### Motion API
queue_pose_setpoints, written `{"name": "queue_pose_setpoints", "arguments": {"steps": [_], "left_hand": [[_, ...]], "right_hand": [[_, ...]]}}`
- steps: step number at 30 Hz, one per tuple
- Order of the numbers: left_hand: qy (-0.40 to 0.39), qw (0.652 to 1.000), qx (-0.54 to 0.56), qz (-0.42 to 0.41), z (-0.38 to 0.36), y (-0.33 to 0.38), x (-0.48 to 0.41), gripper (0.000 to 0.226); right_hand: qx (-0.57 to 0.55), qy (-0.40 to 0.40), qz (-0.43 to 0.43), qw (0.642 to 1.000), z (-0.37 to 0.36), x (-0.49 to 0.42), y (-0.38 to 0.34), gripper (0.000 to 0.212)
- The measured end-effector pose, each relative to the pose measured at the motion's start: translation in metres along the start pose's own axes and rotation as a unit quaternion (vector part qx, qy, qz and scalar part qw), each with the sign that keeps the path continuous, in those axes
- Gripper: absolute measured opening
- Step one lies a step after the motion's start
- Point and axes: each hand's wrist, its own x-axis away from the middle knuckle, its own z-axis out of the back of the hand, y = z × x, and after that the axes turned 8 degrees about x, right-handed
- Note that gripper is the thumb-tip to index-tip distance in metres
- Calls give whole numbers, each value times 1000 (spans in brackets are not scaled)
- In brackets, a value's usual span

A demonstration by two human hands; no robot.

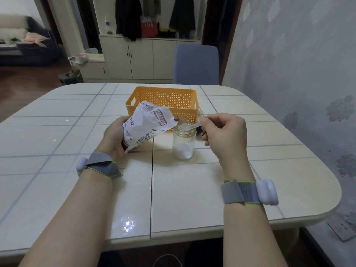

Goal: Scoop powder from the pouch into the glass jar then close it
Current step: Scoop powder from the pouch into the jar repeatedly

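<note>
So we're mid-scoop here: right hand (223, 132) pinches a little white spoon (189, 127) loaded with powder right over the mouth of the glass jar (184, 140), which sits on the table (77, 122) just in front of the orange basket (163, 97). Left hand (113, 137) grips the pouch (148, 124), tilted toward the jar. Jar's got only a bit at the bottom. Next I'd say tip the spoon in without spilling; can't spot a lid anywhere

Pale tiled table (77, 116) – blue chair (196, 64) behind, cream cabinets (142, 58), patterned wallpaper (289, 64) right
</note>
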Motion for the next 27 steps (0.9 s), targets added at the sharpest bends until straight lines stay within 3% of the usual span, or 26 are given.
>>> {"name": "queue_pose_setpoints", "arguments": {"steps": [2,6,9,11,12,17,23,27], "left_hand": [[-2,1000,25,2,4,1,-1,31],[-26,999,34,15,3,1,1,57],[-33,999,24,9,1,4,4,27],[-59,998,25,27,5,4,0,67],[-65,997,34,33,7,4,-1,71],[-34,999,13,14,5,3,1,25],[-22,1000,12,-5,0,0,-2,40],[-17,1000,-4,-12,2,2,-2,24]], "right_hand": [[1,-15,-11,1000,-7,-8,3,11],[-25,-64,-56,996,-28,-21,8,15],[-31,-101,-83,991,-43,-23,10,19],[-29,-111,-94,989,-51,-20,10,20],[-22,-107,-95,989,-54,-19,10,21],[-26,-116,-107,987,-51,-1,5,22],[-2,-140,-92,986,-42,19,-6,23],[-18,-164,-91,982,-42,27,-9,23]]}}
